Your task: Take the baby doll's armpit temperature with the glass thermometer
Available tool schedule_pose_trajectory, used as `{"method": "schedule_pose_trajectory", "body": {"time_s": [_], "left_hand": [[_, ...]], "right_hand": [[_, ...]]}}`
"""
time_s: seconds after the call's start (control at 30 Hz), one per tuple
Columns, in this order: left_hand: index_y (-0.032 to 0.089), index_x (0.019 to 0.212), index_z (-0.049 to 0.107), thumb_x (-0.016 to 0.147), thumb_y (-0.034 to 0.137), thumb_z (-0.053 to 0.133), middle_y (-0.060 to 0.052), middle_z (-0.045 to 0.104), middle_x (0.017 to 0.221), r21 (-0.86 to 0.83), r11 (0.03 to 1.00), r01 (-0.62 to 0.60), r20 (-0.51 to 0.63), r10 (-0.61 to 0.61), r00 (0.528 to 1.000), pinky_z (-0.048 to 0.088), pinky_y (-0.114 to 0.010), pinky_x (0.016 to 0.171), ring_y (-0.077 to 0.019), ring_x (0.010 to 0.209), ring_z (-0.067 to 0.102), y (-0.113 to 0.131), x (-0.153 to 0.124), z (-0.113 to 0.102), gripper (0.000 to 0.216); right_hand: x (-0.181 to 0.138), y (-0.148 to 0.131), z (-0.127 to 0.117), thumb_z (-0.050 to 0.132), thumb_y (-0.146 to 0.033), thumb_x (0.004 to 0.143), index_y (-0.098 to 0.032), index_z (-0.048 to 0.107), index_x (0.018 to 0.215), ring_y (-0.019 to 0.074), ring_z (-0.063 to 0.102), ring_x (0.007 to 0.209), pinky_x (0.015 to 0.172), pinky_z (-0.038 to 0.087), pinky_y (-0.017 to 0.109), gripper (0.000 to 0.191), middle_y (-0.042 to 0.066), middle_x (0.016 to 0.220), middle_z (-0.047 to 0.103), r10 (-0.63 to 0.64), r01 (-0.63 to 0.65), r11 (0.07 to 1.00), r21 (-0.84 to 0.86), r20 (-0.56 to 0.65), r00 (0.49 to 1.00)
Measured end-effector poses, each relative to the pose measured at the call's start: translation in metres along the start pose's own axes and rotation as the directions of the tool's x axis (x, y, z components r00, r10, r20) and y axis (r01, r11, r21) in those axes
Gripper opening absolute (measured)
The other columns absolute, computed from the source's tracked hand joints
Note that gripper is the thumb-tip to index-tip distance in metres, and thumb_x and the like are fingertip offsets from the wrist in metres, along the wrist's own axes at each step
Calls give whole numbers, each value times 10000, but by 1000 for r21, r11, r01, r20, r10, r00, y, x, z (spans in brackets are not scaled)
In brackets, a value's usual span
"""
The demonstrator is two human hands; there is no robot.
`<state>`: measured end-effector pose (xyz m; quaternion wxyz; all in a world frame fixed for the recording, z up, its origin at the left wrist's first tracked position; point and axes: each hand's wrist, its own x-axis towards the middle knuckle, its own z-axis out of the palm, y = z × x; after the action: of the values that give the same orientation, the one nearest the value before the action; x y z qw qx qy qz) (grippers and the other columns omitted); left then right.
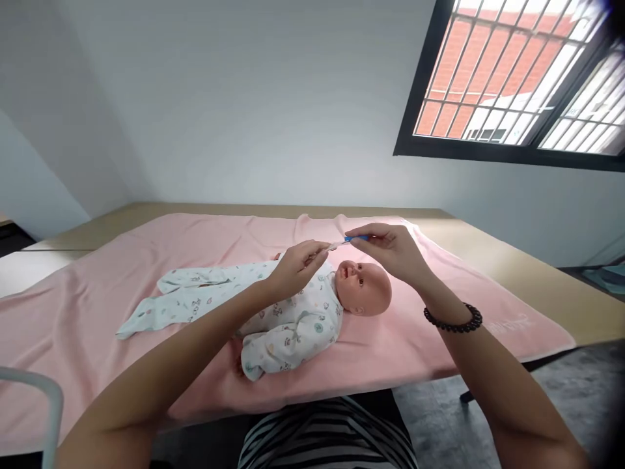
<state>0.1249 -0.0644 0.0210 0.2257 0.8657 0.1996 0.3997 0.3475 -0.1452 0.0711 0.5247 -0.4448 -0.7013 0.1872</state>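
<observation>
A baby doll [364, 286] in a white printed sleepsuit [312, 332] lies on its back, head to the right. Above its chest and face, my right hand [388, 251] pinches the blue end of a slim stick [348, 239], too small to tell its exact kind. My left hand [297, 267] has its fingertips closed on the clear, pale end of the same stick. Both hands are raised off the doll in this view, and the left forearm crosses in front of its body and legs. A dark beaded bracelet circles my right wrist.
A pink blanket [195, 365] covers most of the wooden table [488, 254], draping over its near edge. A pale curved rail [49, 397] stands at the lower left. Behind the table are a plain wall and a barred window [488, 78].
</observation>
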Motion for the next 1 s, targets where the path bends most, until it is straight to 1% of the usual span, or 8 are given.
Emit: {"method": "schedule_pose_trajectory", "body": {"time_s": [0.17,0.27,0.4,0.5,0.63,0.77,0.93,1.0], "left_hand": [[188,1192,699,1058,397,451,-41,699,911,-3,1000,-10,1,10,1000,473,-290,733,-163,776,599,1,-5,-1,351],[188,1174,702,1057,398,451,-47,719,963,21,1000,-19,-18,19,1000,477,-291,740,-166,796,612,0,-6,-2,347],[190,1145,704,1056,376,459,-48,728,995,45,997,-70,-14,70,997,482,-294,760,-170,835,626,2,-4,0,320],[188,1141,702,1058,363,457,-44,717,946,46,993,-104,-11,105,994,485,-292,750,-168,818,626,6,-4,2,313],[200,1127,702,1065,376,443,-40,704,912,72,991,-113,-27,115,993,474,-295,710,-164,770,612,12,-7,2,320],[202,1105,701,1066,368,450,-33,697,901,78,989,-128,-36,131,991,468,-290,698,-159,769,610,14,-9,0,303],[205,1071,705,1070,366,440,-39,696,912,80,987,-137,-50,141,989,471,-294,688,-162,776,612,14,-8,1,310],[202,1077,704,1069,359,439,-37,687,880,80,987,-140,-43,144,989,471,-295,680,-160,754,603,16,-7,2,308]], "right_hand": [[-4,-3,3,744,-291,877,-240,809,1016,222,725,996,894,595,379,162,55,1034,790,-45,46,999,23,-45,998],[-5,-5,3,744,-253,876,-238,808,1007,214,724,977,887,597,367,146,49,1007,787,-93,93,996,-1,-44,995],[-6,-9,8,711,-223,898,-242,803,1022,206,717,938,849,601,366,155,43,1003,778,-194,196,965,-173,27,981],[-6,-15,10,693,-197,905,-249,803,1016,205,712,923,829,601,369,165,41,1001,774,-285,278,925,-258,11,959],[-10,-19,6,715,-176,877,-251,804,987,209,715,912,817,609,371,160,42,980,768,-303,281,930,-238,-62,951],[-17,-21,2,714,-160,869,-255,803,979,206,713,872,784,607,372,170,38,954,770,-305,284,912,-296,-27,952],[-21,-26,-4,721,-181,865,-239,803,977,218,719,904,812,616,376,150,53,967,768,-314,282,928,-243,-107,943],[-22,-26,-3,721,-191,868,-247,801,980,217,720,894,809,619,374,149,47,960,769,-301,273,924,-268,-66,951]]}}
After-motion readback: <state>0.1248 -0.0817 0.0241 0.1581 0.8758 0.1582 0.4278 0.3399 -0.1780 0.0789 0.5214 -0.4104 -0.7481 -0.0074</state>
